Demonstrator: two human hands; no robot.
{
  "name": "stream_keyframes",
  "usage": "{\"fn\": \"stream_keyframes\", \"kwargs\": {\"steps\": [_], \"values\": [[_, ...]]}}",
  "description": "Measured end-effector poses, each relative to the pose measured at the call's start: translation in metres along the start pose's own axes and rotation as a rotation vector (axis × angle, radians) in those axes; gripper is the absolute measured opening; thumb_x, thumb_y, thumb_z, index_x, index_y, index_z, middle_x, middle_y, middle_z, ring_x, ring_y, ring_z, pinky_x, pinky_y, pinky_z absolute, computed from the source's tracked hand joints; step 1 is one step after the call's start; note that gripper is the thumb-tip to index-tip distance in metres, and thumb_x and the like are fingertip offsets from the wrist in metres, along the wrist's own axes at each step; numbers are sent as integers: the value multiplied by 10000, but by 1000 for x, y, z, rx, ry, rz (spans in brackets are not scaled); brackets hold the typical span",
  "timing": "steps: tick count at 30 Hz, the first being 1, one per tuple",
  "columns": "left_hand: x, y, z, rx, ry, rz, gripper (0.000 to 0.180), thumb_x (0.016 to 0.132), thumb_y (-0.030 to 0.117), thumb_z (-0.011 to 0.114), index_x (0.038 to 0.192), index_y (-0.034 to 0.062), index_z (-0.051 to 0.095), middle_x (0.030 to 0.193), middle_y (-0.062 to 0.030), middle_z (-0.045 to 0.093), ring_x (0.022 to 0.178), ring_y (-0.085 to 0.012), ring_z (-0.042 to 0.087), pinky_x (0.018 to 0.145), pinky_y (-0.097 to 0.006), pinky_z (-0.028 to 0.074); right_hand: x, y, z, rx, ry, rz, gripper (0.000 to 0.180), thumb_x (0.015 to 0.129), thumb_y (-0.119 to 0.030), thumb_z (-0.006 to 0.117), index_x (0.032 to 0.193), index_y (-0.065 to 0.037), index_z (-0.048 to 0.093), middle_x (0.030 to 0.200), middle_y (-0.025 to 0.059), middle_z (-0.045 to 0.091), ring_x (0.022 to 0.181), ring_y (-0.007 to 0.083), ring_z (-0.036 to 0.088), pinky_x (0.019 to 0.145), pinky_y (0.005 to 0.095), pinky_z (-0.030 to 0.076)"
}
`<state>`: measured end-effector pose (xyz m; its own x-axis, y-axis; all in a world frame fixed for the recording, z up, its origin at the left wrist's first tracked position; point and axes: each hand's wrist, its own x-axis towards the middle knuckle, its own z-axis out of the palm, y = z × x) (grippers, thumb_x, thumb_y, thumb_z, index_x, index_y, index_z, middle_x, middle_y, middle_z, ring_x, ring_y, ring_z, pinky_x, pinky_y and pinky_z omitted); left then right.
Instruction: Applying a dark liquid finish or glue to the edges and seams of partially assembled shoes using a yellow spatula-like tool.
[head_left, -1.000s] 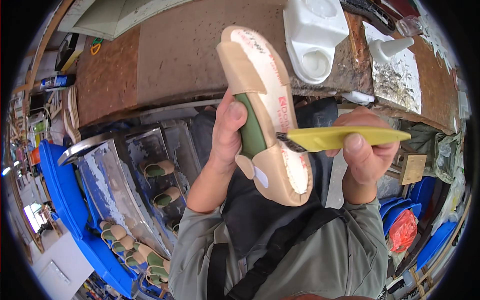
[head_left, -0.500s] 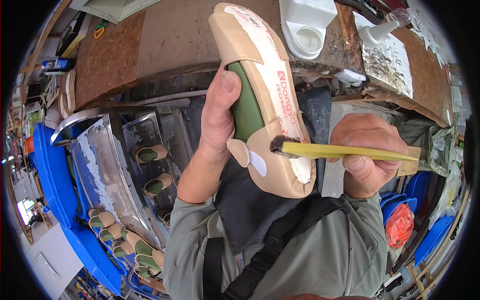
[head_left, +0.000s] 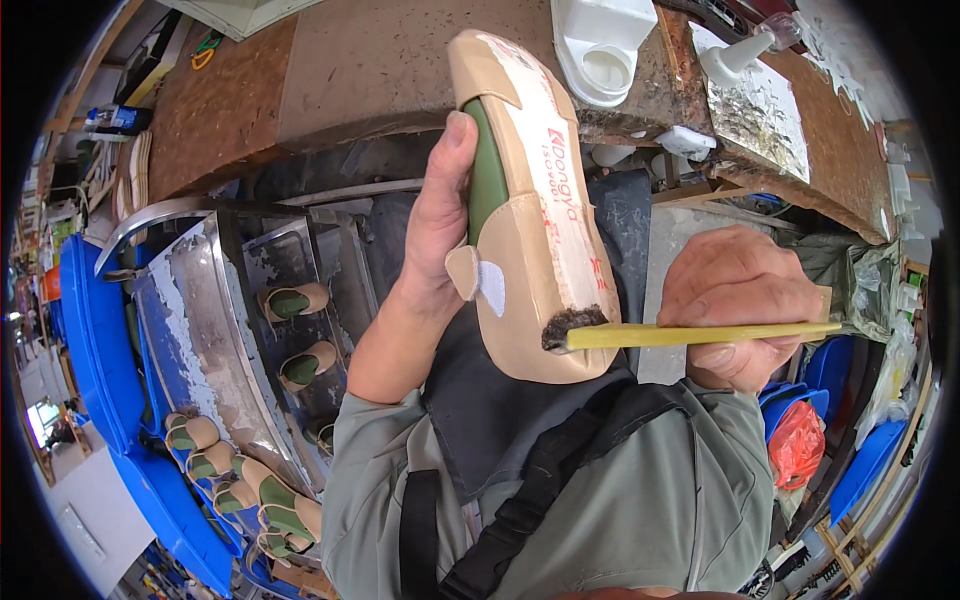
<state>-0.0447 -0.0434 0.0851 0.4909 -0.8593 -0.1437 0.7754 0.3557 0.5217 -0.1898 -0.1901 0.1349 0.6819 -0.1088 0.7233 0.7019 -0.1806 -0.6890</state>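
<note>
Tan shoe point(head_left: 512, 300) is clasped by left hand point(head_left: 437, 220) before near edge of bench point(head_left: 370, 80); brush point(head_left: 635, 336), pinched by right hand point(head_left: 740, 295), is set on sole point(head_left: 578, 265); brushing is judged unfinished, completed coverage unclear

Bench point(head_left: 370, 70): green-and-orange looped item point(head_left: 206, 50) near its left edge; white nozzle bottle point(head_left: 727, 66) on a stained sheet point(head_left: 765, 125) toward its right edge.
Metal rack point(head_left: 190, 310): on your left, beside a blue bin point(head_left: 100, 345).
Red bag point(head_left: 797, 445): on your right, next to blue plastic point(head_left: 826, 368).
</note>
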Motion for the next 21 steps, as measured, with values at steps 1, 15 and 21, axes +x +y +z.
{"fn": "stream_keyframes", "kwargs": {"steps": [1, 15, 21], "values": [[-1, -1, 0, 2, -6, 3, 552, 900, 492, 477, 1192, 23, 481, 1016, -114, 618, 863, -176, 639, 767, -324, 538, 1, -1, 1, 21, 0, 2, 195, 657, -42, 718, 784, 88, 647, 654, 173, 628, 491, 218, 589, 414, 288, 467], [-19, -22, 17, -374, -8, -439, 496, 923, 455, 455, 1235, 71, 491, 1082, -81, 615, 959, -188, 620, 843, -361, 517, 24, 24, -8, 373, -192, 101, 208, 648, -58, 758, 786, 76, 677, 681, 189, 633, 569, 230, 614, 526, 288, 482], [-30, -47, 5, -292, 92, -250, 437, 973, 375, 371, 1310, 104, 430, 1184, -74, 561, 1041, -154, 572, 905, -277, 479, 34, 36, -12, 502, -329, 69, 197, 667, -39, 760, 800, 78, 675, 707, 178, 636, 599, 226, 610, 573, 307, 489]]}}
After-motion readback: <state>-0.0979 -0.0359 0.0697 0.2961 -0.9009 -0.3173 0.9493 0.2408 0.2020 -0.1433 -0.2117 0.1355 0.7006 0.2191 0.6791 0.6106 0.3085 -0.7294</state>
